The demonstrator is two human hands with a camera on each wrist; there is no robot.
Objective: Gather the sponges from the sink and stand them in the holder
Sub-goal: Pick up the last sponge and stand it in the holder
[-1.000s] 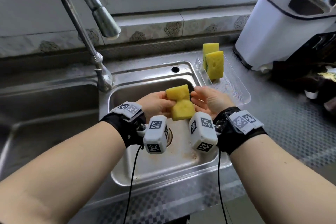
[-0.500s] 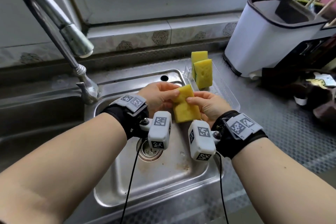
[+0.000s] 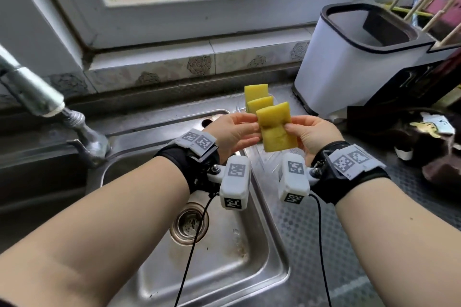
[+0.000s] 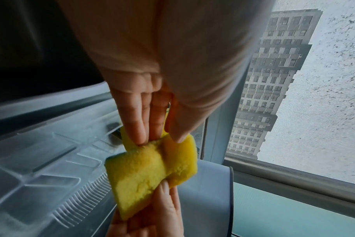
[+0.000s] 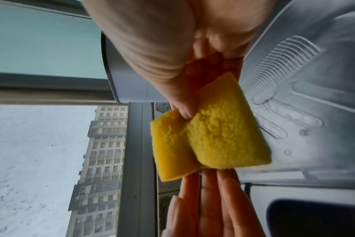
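Both hands hold one yellow sponge (image 3: 275, 127) in the air above the clear plastic holder (image 3: 264, 157), to the right of the sink (image 3: 219, 269). My left hand (image 3: 249, 127) pinches its left edge and my right hand (image 3: 294, 128) pinches its right edge, squeezing its waist. The left wrist view shows the sponge (image 4: 150, 173) between thumb and fingers; the right wrist view shows the same sponge (image 5: 209, 144). Two more yellow sponges (image 3: 257, 97) stand upright in the holder just behind it. The sink basin holds no sponge that I can see.
A white bin with a dark rim (image 3: 354, 62) stands right of the holder. The faucet (image 3: 37, 97) rises at the left. Dark clutter (image 3: 424, 137) lies at the far right. The drain (image 3: 189, 224) sits below my left wrist. A window ledge (image 3: 199, 62) runs behind.
Both hands have carried the sponge up and to the right, from over the sink basin to above the holder, close behind the two standing sponges.
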